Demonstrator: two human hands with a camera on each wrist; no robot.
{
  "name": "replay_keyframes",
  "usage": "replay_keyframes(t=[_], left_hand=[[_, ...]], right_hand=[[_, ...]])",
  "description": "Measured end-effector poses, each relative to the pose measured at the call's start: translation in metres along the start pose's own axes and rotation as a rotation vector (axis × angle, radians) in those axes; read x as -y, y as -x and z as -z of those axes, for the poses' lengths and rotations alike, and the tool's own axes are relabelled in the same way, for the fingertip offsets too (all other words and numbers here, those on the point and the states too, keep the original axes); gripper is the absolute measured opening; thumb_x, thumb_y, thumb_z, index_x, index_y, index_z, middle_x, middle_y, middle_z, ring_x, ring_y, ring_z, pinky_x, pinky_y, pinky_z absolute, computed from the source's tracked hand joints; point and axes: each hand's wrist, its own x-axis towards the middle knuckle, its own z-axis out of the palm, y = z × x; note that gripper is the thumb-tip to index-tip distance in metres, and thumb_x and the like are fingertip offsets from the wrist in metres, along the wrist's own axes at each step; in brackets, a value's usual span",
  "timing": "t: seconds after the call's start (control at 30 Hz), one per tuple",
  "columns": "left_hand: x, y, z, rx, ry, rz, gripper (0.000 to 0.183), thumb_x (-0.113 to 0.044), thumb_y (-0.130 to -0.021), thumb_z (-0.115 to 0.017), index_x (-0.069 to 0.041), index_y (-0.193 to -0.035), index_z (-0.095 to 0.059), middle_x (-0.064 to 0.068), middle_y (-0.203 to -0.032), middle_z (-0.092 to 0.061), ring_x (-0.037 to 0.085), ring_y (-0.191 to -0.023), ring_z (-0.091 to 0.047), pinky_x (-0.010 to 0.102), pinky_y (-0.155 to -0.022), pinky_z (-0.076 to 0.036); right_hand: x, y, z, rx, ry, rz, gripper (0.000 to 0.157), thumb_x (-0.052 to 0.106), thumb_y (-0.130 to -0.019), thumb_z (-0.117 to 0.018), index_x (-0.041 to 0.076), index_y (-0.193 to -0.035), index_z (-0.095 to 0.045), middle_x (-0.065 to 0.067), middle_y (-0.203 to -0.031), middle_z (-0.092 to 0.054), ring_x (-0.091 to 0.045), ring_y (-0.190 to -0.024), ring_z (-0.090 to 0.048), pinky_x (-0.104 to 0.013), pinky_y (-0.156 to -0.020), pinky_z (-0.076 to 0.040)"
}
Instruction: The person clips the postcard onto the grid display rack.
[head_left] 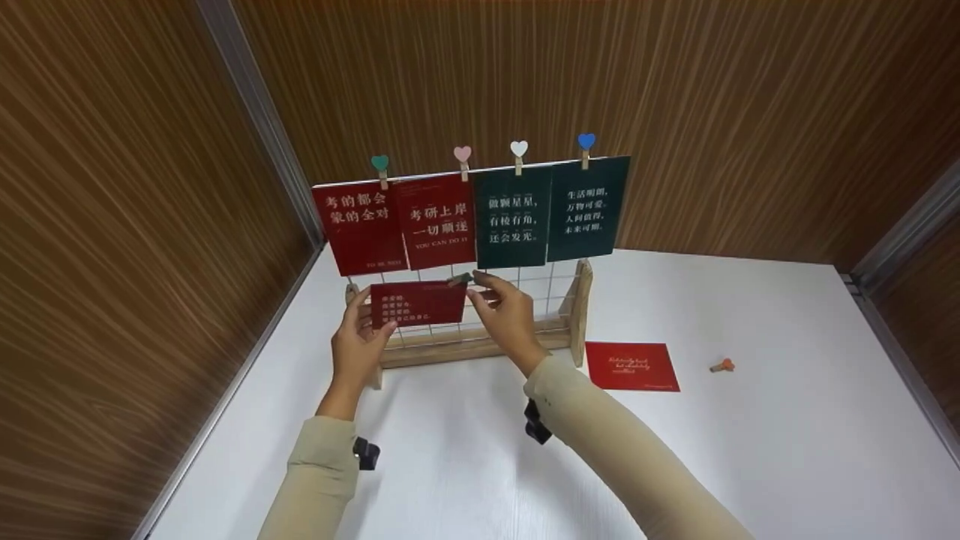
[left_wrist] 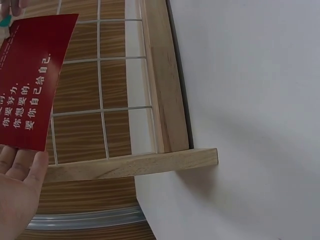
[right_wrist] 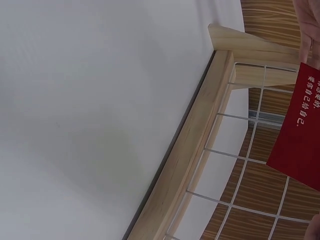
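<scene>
My left hand pinches the left edge of a red card with lines of white characters, held in front of a wire grid rack. At the card's upper right corner, my right hand pinches a small wooden peg with a green top. The peg's jaws appear to be over the card's top edge; whether they grip the wire cannot be told. In the left wrist view the card stands before the grid, fingers at its lower end. The right wrist view shows part of the card and the left hand's fingers.
Two red cards and two dark green cards hang along the rack's top under heart pegs. The rack has a wooden base. To the right, a red card and an orange-topped peg lie on the white table.
</scene>
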Motion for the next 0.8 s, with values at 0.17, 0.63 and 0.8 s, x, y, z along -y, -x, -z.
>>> replay_keyframes(t=[0.17,0.63,0.8], left_hand=[[0.005,0.005,-0.001,-0.008,0.02,0.004,0.064,-0.02,-0.076,-0.066,-0.023,-0.131,-0.033,0.006,-0.106,-0.052,0.02,-0.097,-0.051,0.036,-0.082,-0.041],[0.025,0.027,-0.004,0.007,0.049,0.055,0.068,-0.015,-0.076,-0.066,-0.018,-0.133,-0.027,0.013,-0.117,-0.048,0.027,-0.106,-0.046,0.039,-0.083,-0.041],[0.055,0.035,-0.012,0.025,-0.002,0.044,0.074,-0.024,-0.077,-0.064,-0.025,-0.136,-0.018,0.01,-0.121,-0.046,0.019,-0.108,-0.046,0.035,-0.08,-0.043]], right_hand=[[0.001,0.003,0.006,0.014,-0.046,-0.017,0.031,0.024,-0.078,-0.063,0.008,-0.105,-0.061,-0.001,-0.099,-0.061,-0.003,-0.076,-0.058,-0.032,-0.064,-0.049],[-0.008,0.012,0.023,0.037,-0.063,-0.028,0.037,0.033,-0.077,-0.063,0.011,-0.106,-0.06,-0.002,-0.101,-0.061,-0.005,-0.078,-0.058,-0.032,-0.066,-0.048],[-0.014,0.014,0.029,0.03,-0.072,-0.024,0.04,0.031,-0.076,-0.064,0.006,-0.107,-0.06,-0.003,-0.101,-0.06,-0.008,-0.078,-0.059,-0.036,-0.066,-0.048]])
